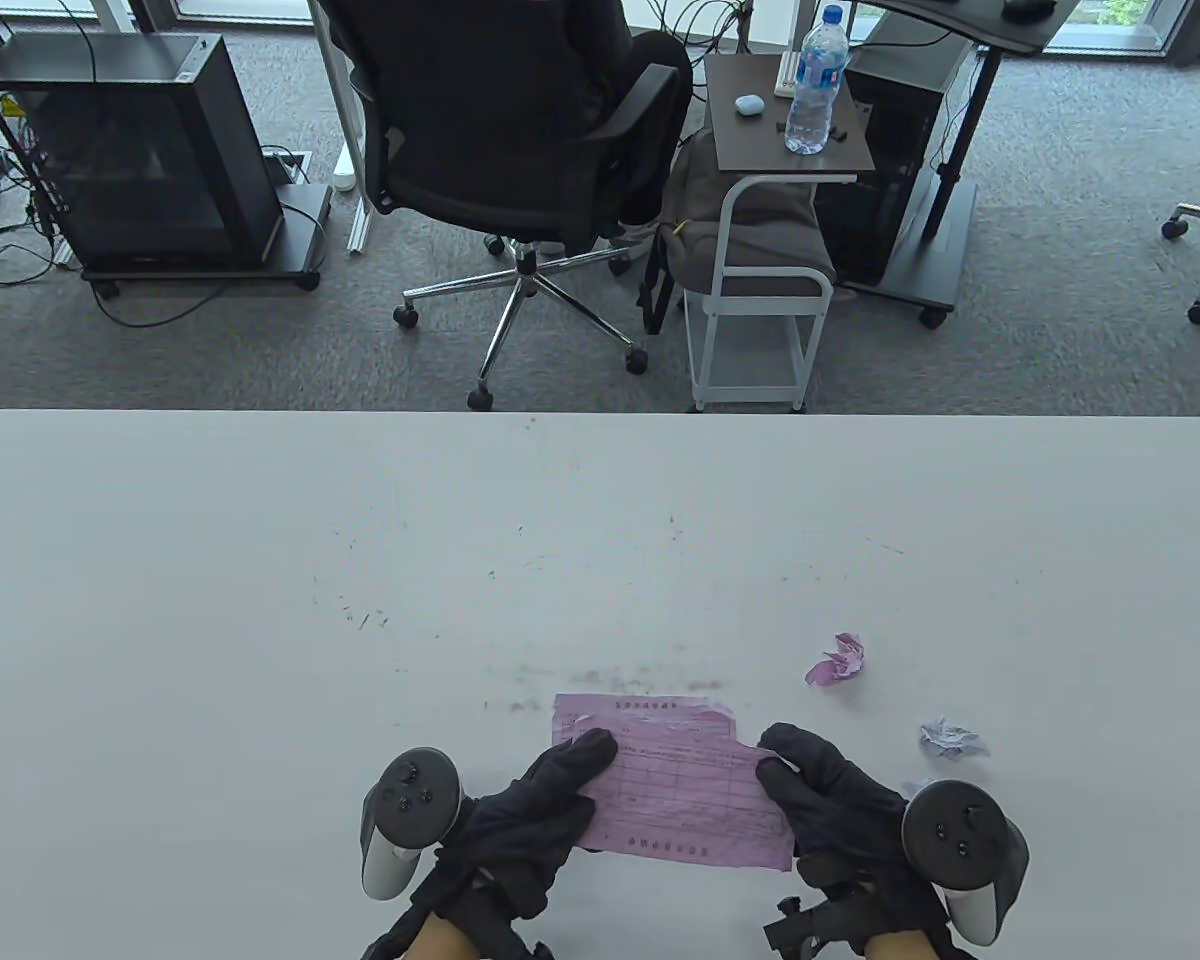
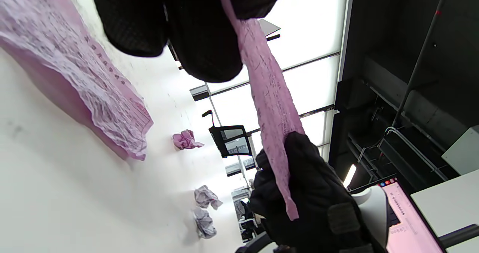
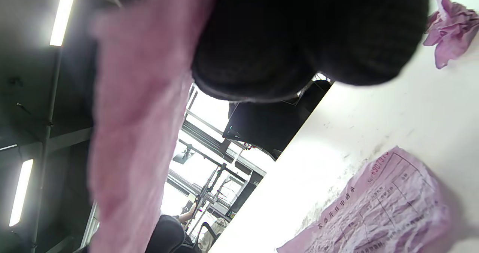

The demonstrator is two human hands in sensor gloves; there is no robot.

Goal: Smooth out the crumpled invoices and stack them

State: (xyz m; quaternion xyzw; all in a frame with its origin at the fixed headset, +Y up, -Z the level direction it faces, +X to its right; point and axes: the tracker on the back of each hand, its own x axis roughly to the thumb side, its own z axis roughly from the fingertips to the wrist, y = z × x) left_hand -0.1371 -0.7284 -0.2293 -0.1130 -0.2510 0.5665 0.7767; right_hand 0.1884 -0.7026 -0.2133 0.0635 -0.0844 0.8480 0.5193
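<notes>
Low in the centre of the table view, the left hand (image 1: 550, 800) and right hand (image 1: 820, 790) each pinch an end of a wrinkled pink paper invoice (image 1: 675, 775), held above another pink sheet (image 2: 75, 77) lying on the white bench (image 1: 260, 600). A crumpled pink paper ball (image 1: 838, 660) and what looks like a pale lavender one (image 1: 950, 740) lie to the right.

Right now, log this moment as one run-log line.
left hand: grips held pink invoice | right hand: grips same sheet, above flattened invoice on table | crumpled: pink ball, white ball
</notes>
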